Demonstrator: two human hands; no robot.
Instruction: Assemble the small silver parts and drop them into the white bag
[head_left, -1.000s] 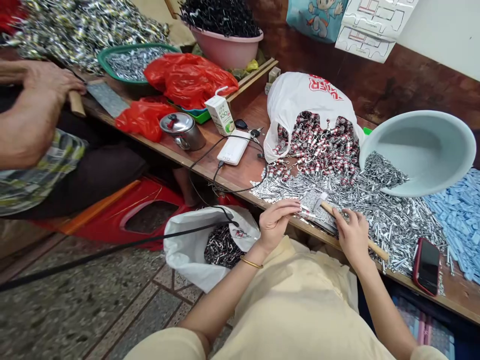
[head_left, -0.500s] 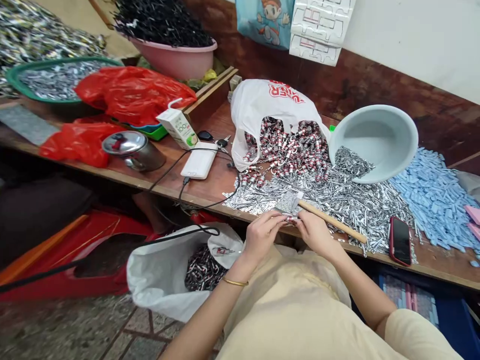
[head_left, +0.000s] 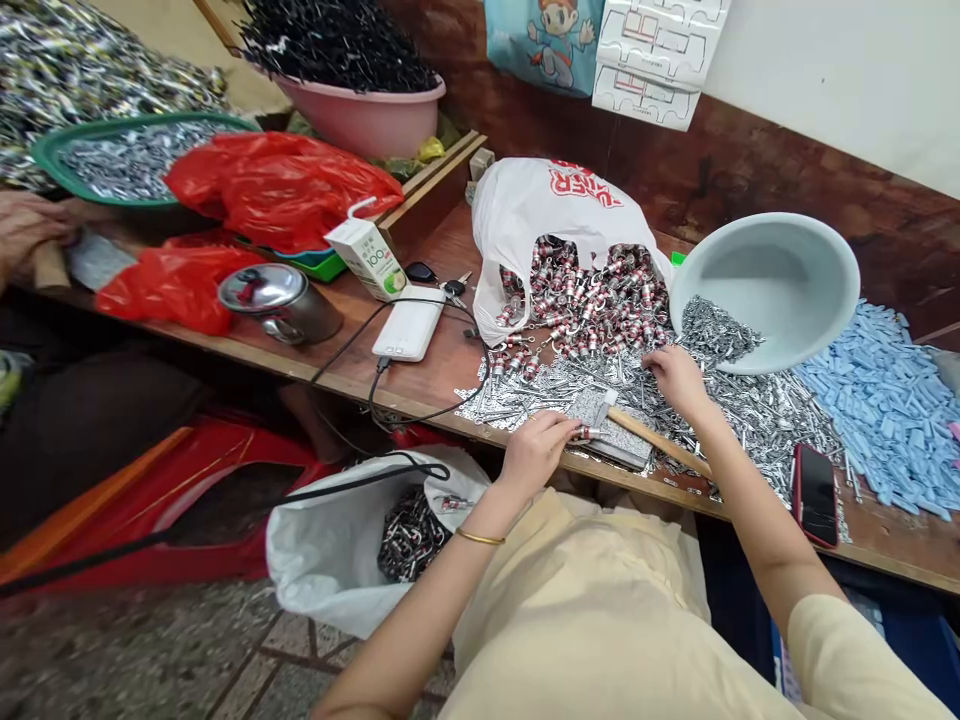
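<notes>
My left hand (head_left: 535, 456), closed in a pinch, holds a small red-and-silver metal piece (head_left: 588, 433) over the near table edge. Beneath it is a flat grey metal block (head_left: 626, 446), with a hammer (head_left: 654, 436) lying across it, its wooden handle pointing right. My right hand (head_left: 676, 378) is at the far part of the pile of small silver metal parts (head_left: 780, 425), fingertips pinched together; what they hold, if anything, is hidden. Just behind, many red-and-silver pieces (head_left: 592, 300) spill from a white plastic bag (head_left: 502, 215).
A grey basin (head_left: 795, 290) tilts beside blue pieces (head_left: 885, 410); a phone (head_left: 815, 495) lies at the right edge. Leftward are a white power bank (head_left: 409, 325) with a cable, a drink carton (head_left: 366, 255) and a metal mug (head_left: 289, 300). An open white sack (head_left: 315, 560) stands below. Another person's hand (head_left: 30, 235) shows far left.
My hands were together at the small piece. My right hand has moved away, up and right to the silver parts, while my left keeps the piece. Another person's hand has appeared at far left.
</notes>
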